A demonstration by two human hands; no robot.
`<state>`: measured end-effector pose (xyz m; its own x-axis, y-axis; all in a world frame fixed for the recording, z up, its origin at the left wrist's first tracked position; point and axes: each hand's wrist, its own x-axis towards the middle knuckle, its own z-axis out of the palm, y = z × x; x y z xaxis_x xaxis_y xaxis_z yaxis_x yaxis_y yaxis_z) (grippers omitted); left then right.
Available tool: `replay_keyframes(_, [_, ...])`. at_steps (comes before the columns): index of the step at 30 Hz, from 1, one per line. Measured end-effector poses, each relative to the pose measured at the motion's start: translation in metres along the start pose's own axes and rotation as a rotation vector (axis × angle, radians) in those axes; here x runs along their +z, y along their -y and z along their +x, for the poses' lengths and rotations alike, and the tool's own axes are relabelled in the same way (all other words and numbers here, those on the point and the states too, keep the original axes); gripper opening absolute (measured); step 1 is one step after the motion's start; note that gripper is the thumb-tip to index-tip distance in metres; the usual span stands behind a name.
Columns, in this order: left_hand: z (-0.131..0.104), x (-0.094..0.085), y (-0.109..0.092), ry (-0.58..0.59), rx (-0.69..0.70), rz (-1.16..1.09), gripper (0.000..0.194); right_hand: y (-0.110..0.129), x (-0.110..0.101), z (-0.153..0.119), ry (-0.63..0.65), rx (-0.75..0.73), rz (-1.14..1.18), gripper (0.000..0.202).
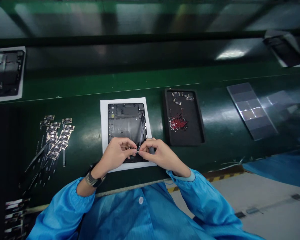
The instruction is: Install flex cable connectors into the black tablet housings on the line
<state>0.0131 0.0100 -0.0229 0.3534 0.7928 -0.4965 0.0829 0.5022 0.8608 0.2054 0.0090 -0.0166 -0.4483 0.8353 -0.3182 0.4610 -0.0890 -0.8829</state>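
Observation:
A black tablet housing [125, 128] lies with its inside up on a white sheet [104, 133] in front of me. Inside it, a grey ribbon cable [141, 128] runs along the right side down to my fingertips. My left hand [118, 151] and my right hand [158, 153] meet above the housing's lower part, thumbs and fingers closed in a pinch. Between them is a small dark part with light spots [137, 150], at the cable's lower end. Fingertips cover most of it, so its exact kind cannot be told.
To the right, a black tray [198, 135] holds red-wired pieces [178, 123] and a few small boards [177, 101]. Several circuit boards with ribbon cables [56, 141] are piled at left. A clear-covered panel [252, 111] lies farther right; another housing [8, 73] is at far left.

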Motion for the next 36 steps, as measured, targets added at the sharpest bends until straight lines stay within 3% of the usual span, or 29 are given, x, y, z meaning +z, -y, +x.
replay_keyframes(18, [-0.002, 0.004, 0.004, -0.023, -0.075, -0.017, 0.011, -0.009, 0.003, -0.001, -0.027, -0.027, -0.09, 0.009])
replay_keyframes(28, [-0.002, 0.005, 0.005, -0.068, -0.027, 0.051, 0.012, -0.011, 0.006, 0.002, -0.067, -0.047, -0.043, 0.008])
replay_keyframes(30, [-0.008, 0.0, 0.002, -0.104, -0.005, 0.17, 0.013, -0.011, 0.005, 0.003, -0.089, -0.054, 0.001, 0.007])
replay_keyframes(32, [-0.013, -0.009, -0.003, -0.184, 0.056, 0.326, 0.014, -0.012, 0.004, 0.004, -0.122, -0.062, 0.063, 0.019])
replay_keyframes(36, [-0.004, -0.039, -0.021, -0.502, 0.304, 0.747, 0.011, -0.014, 0.005, 0.005, -0.203, -0.092, 0.145, 0.03])
